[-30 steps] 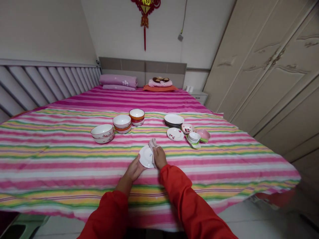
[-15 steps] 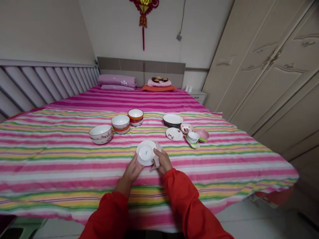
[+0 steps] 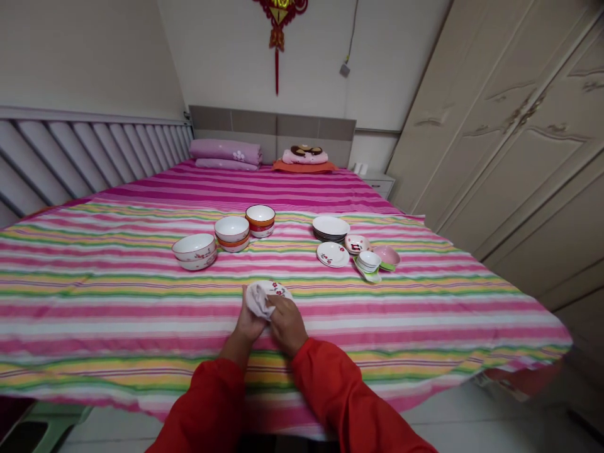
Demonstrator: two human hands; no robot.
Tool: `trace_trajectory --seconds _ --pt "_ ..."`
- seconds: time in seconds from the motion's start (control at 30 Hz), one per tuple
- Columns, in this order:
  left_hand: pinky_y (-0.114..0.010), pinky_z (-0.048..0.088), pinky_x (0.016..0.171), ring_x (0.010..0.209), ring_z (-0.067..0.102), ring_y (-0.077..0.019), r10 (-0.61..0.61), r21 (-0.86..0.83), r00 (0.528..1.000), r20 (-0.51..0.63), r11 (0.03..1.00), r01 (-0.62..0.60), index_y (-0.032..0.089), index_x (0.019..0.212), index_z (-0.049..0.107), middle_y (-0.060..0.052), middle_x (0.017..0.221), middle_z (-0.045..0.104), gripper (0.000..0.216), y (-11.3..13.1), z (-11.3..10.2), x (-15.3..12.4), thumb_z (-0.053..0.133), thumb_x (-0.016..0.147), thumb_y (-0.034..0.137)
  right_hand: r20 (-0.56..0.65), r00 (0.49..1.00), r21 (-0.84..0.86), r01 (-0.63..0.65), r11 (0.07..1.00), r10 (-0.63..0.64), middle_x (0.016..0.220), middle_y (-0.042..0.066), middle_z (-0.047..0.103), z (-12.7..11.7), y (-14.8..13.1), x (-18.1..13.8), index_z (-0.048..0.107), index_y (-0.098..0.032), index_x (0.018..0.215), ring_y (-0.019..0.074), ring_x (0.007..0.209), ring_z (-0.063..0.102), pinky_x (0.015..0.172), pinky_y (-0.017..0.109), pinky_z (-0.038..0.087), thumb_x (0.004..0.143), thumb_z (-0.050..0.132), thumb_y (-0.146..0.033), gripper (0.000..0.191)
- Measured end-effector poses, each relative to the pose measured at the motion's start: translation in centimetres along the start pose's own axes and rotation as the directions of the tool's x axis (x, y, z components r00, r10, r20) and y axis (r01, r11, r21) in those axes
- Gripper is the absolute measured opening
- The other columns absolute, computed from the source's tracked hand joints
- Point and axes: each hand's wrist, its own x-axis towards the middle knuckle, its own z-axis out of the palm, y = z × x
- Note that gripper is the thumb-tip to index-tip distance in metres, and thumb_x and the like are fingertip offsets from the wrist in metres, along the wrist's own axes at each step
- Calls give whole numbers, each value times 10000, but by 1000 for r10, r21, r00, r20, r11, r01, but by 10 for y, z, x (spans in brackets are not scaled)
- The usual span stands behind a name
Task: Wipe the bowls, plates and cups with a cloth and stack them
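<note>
Low over the striped cloth, my left hand (image 3: 250, 319) grips the left edge of a small white plate (image 3: 282, 290) whose flowered face is turned up. My right hand (image 3: 287, 322) is closed on a crumpled pale cloth (image 3: 259, 301) and presses it on the plate's left part. The two hands hide much of the plate's near side. Beyond them to the right lie flat flowered plates (image 3: 333, 254), with a stack of larger white plates (image 3: 331, 225) behind.
White flowered bowls (image 3: 194, 248), orange-banded bowls (image 3: 231, 233) and red-orange bowls (image 3: 260, 220) stand stacked at left. Small white bowls (image 3: 369, 260), a pink bowl (image 3: 387, 257) and a patterned bowl (image 3: 357, 244) sit at right. The striped cloth (image 3: 141, 314) covers the bed.
The plate has been turned over from its plain underside to its flowered face. My right hand has moved left with the cloth, from the plate's right edge onto its left part.
</note>
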Motion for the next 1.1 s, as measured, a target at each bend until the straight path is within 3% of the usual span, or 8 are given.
trace_trajectory --seconds 0.13,0.27,0.47,0.57,0.67,0.8,0.97,1.1 --pt "-427 506 871 873 674 -283 -100 21 994 -42 995 101 78 1084 654 -142 848 720 741 3 0 -5 348 828 702 90 996 -99 3 995 6 1264 138 593 5 1 -17 588 -151 1239 253 1197 514 1007 425 429 927 465 -282 360" --pt "-488 463 948 1036 629 -343 -209 36 978 -23 977 210 51 1096 643 -193 959 708 770 5 0 -7 398 799 718 164 980 -101 -95 990 111 1417 131 465 8 -8 -19 479 -138 1359 271 1342 375 1100 473 329 910 529 -371 509" --pt "-408 427 1021 1087 620 -244 9 -62 997 -70 998 -14 166 1054 669 -82 922 729 439 4 1 -1 439 901 507 240 948 -146 -177 973 208 1480 66 384 16 -5 18 583 -151 1260 257 1402 268 1153 483 211 935 482 -282 364" --pt "-376 389 1059 1125 600 -204 61 -104 998 -33 993 -64 212 1201 613 -53 1016 724 371 2 1 1 433 932 394 205 946 -167 -219 961 251 1497 34 355 15 3 32 579 -181 1265 266 1407 253 1152 492 188 924 490 -254 360" --pt "-395 353 1086 1156 583 -213 26 -101 997 70 995 -19 214 1298 547 -62 1103 706 418 0 -1 3 415 940 385 186 932 -189 -278 942 312 1515 25 318 11 10 37 521 -198 1327 265 1413 233 1144 494 183 923 471 -235 409" --pt "-450 322 1098 1185 562 -252 -53 -57 980 189 996 65 189 1352 493 -102 1207 657 519 -2 -1 2 376 935 473 95 861 -225 -470 854 499 1514 81 317 7 24 39 489 -130 1353 267 1411 238 1134 469 194 934 416 -219 435" --pt "-500 340 1074 1159 579 -276 -73 -10 992 99 997 75 179 1369 469 -119 1167 674 548 -3 -3 -1 407 920 486 -72 798 -116 -603 789 599 1282 198 570 1 42 32 640 -56 1148 279 1270 450 1056 386 319 960 340 -260 409" --pt "-513 367 1049 1113 608 -272 41 -16 999 -6 999 -41 208 1390 441 -111 1118 697 572 -1 -8 -1 440 901 505 -186 761 -10 -634 774 621 1003 185 668 -9 50 15 687 -103 903 261 1011 600 883 349 436 954 326 -262 398"
